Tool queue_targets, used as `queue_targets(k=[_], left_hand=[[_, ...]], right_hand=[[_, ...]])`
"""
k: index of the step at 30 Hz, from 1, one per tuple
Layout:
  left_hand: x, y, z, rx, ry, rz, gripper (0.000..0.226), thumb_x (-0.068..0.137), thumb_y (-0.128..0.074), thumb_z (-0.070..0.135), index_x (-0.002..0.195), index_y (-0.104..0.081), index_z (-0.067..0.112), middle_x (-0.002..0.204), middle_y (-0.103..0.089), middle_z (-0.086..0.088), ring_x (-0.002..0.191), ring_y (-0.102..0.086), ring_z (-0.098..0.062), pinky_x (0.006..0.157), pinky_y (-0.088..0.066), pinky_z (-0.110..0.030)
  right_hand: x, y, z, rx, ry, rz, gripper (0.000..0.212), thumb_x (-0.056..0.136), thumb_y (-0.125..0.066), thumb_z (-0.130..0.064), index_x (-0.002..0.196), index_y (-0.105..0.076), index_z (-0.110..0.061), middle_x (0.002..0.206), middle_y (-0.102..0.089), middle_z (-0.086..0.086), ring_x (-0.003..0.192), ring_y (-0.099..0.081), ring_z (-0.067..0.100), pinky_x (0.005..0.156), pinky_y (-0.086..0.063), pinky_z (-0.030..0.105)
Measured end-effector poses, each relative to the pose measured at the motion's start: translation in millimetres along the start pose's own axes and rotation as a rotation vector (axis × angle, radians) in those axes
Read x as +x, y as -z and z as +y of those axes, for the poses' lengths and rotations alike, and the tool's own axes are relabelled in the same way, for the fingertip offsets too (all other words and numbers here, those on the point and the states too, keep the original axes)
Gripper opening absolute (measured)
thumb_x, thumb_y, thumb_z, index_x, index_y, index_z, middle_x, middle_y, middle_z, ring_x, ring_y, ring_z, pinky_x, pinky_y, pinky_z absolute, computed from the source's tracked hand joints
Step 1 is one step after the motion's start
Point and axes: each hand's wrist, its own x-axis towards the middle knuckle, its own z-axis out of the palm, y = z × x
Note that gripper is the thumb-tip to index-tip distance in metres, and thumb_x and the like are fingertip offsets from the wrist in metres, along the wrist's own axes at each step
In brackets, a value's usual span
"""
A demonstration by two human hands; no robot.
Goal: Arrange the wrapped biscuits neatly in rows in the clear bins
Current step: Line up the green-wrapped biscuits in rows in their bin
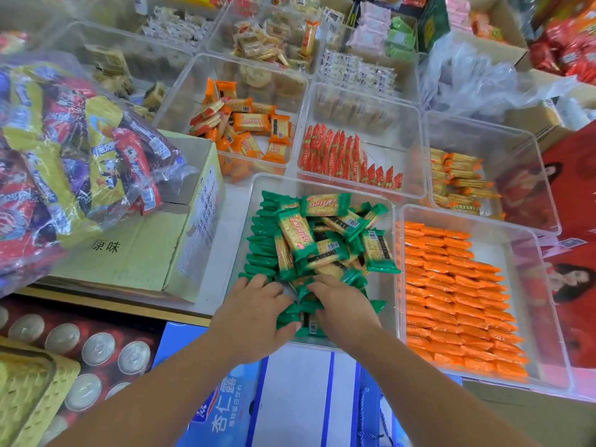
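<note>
The green-wrapped biscuits [317,240] are held in the near centre clear bin [392,253]. Along its left wall a row of packets stands on edge, while a loose heap is piled across the middle, several packets lying face up with their yellow panels and barcodes shown. At the near end of this bin both hands are laid on the packets. The left hand [254,312] is spread palm down, its fingers resting on the row's near end and its thumb pressed against a small bunch of packets. The right hand [343,303] is curled over that same bunch from the right, so the bunch is gathered between the two hands.

Just to the right, a second clear bin [545,285] is filled with orange-wrapped biscuits [451,298] laid in tidy rows. Farther away, red packets [335,156] are stood upright in a row in another bin, and orange packets [242,124] lie jumbled in the bin to its left. To the left of the green bin a cardboard box [142,250] is seen, with a clear bag of mixed sweets [71,156] resting on it.
</note>
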Motion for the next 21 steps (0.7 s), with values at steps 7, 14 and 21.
queue_targets(k=[7,14,21], left_hand=[[-1.4,-2.5,-2.7,-0.031,-0.041,-0.039,0.063,0.096,-0.015,0.068,0.145,-0.045,0.044,0.119,-0.068,0.013,0.11,-0.043,-0.022,0.097,-0.035,-0.045],[-1.8,-1.4,-4.3,-0.004,-0.108,-0.085,0.068,0.095,-0.008,0.074,0.135,-0.056,0.049,0.12,-0.064,0.013,0.113,-0.039,-0.021,0.098,-0.031,-0.044],[-1.2,1.9,-2.9,-0.008,-0.098,-0.114,0.069,0.094,-0.009,0.074,0.131,-0.06,0.045,0.119,-0.062,0.012,0.12,-0.038,-0.023,0.102,-0.03,-0.044]], right_hand=[[9.8,-3.1,8.8,-0.472,0.113,0.032,0.076,0.082,-0.069,-0.051,0.146,-0.039,-0.023,0.146,-0.043,0.003,0.136,-0.031,0.029,0.109,-0.026,0.047],[25.6,-10.4,6.0,-0.555,0.101,-0.017,0.082,0.075,-0.074,-0.052,0.141,-0.035,-0.023,0.137,-0.043,0.008,0.132,-0.028,0.034,0.108,-0.019,0.055],[36.6,-2.1,4.5,-0.365,0.11,-0.025,0.043,0.085,-0.062,-0.038,0.123,-0.054,-0.019,0.116,-0.048,0.006,0.103,-0.055,0.031,0.077,-0.04,0.04]])
